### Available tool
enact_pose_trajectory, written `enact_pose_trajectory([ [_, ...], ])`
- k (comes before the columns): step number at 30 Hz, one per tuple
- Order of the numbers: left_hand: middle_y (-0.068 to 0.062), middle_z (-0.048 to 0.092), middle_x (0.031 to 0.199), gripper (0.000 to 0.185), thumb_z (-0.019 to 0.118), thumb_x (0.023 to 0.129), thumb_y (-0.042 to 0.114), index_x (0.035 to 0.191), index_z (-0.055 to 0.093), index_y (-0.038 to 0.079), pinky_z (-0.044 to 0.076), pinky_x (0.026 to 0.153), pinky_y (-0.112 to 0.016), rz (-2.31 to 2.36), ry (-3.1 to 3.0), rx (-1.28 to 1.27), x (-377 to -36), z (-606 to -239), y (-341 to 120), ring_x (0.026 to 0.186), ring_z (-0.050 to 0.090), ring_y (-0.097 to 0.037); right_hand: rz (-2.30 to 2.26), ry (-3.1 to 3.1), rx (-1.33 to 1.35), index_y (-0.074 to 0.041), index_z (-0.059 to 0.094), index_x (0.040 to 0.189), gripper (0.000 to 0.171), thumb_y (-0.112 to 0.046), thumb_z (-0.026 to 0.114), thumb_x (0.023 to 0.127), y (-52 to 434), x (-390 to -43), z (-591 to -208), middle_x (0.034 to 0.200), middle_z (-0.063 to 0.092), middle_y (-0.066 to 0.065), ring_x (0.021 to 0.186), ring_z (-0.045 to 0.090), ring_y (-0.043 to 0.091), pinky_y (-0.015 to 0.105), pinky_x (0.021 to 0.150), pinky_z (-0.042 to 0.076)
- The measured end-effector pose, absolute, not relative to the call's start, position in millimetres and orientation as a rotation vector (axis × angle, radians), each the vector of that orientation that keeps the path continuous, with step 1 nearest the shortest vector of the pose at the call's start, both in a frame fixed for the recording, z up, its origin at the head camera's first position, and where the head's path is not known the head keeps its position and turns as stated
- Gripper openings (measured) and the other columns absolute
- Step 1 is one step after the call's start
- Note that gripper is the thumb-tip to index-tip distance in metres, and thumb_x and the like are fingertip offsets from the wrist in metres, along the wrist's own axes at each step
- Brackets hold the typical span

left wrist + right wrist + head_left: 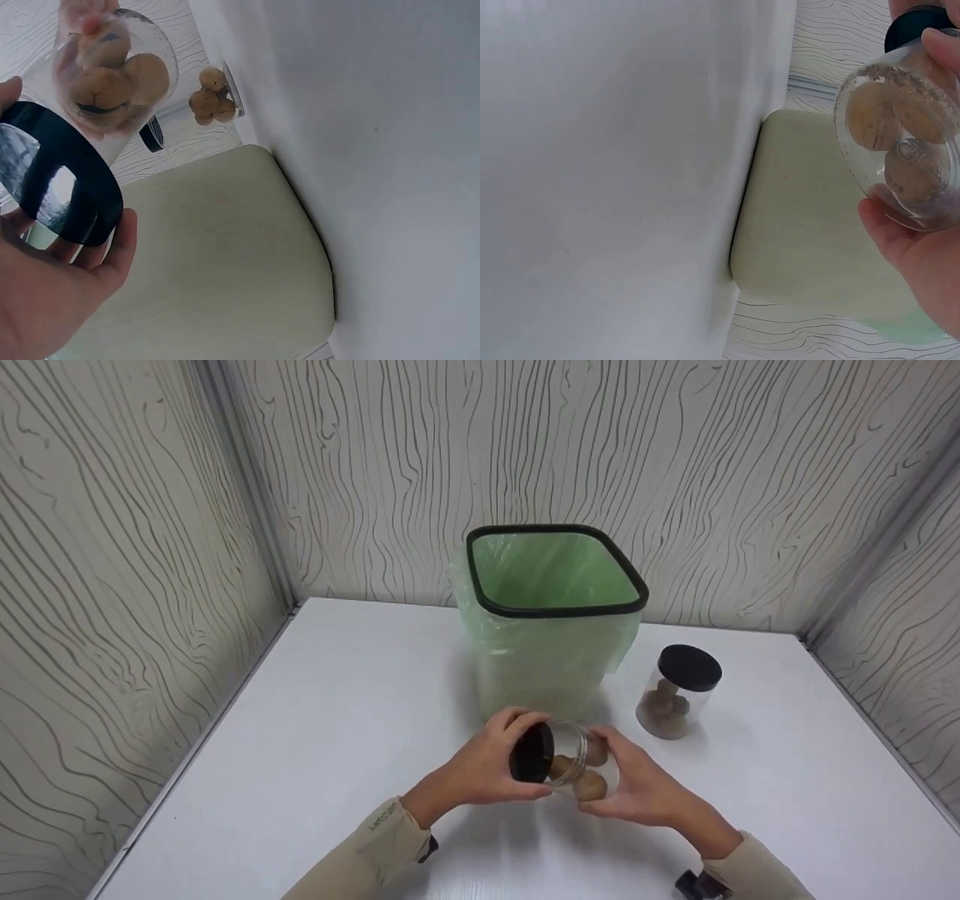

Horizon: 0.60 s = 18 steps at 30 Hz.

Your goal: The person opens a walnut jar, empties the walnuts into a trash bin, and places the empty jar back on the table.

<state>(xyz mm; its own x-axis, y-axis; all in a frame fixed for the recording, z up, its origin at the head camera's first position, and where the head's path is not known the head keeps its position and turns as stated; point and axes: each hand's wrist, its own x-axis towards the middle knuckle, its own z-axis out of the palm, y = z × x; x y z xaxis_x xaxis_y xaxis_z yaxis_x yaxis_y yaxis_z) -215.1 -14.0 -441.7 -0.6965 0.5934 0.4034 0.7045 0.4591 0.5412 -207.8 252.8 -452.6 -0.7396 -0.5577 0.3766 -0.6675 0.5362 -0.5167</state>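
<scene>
A clear jar (568, 750) of brown walnuts (102, 88) lies tipped on its side between the two hands, above the table. My left hand (491, 761) grips its black lid (64, 176), with the fingers and thumb round the rim. At the other end my right hand (637, 784) holds the base, its thumb and fingers on opposite sides. Several walnuts show through the jar's bottom in the right wrist view. Whether the lid is still screwed down, I cannot tell.
Behind the hands stands a pale bin (544, 675) with a green liner (555, 570) and a black rim ring (559, 611). A second lidded jar (679, 690) of walnuts stands upright to its right. Wood-patterned panels (375, 472) enclose the white table (300, 735).
</scene>
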Motion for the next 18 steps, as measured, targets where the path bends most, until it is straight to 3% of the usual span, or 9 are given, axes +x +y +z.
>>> enact_pose_trajectory([
  [10, -0.005, 0.040, 0.134, 0.085, 0.071, 0.075, 0.057, 0.147, 0.033, 0.030, 0.047, 0.087, -0.035, -0.941, -2.690, -1.082, -221.1, -441.7, -31.7, 0.110, 0.048, -0.017, 0.978, -2.601, 1.004, -0.005, 0.044, 0.130, 0.086, -0.036, 0.088, 0.062, 256.9, -207.5, -449.4, 0.119, 0.054, -0.005, 0.108, 0.051, 0.012, 0.024, 0.093, 0.041],
  [18, -0.007, 0.043, 0.132, 0.083, 0.071, 0.075, 0.055, 0.142, 0.040, 0.016, 0.049, 0.084, -0.037, -0.710, -2.782, -1.024, -229.9, -450.6, -51.4, 0.112, 0.046, -0.021, 0.979, -2.612, 0.976, -0.004, 0.044, 0.130, 0.088, -0.031, 0.090, 0.060, 258.7, -207.8, -449.8, 0.120, 0.055, 0.003, 0.110, 0.050, 0.013, 0.025, 0.094, 0.040],
])
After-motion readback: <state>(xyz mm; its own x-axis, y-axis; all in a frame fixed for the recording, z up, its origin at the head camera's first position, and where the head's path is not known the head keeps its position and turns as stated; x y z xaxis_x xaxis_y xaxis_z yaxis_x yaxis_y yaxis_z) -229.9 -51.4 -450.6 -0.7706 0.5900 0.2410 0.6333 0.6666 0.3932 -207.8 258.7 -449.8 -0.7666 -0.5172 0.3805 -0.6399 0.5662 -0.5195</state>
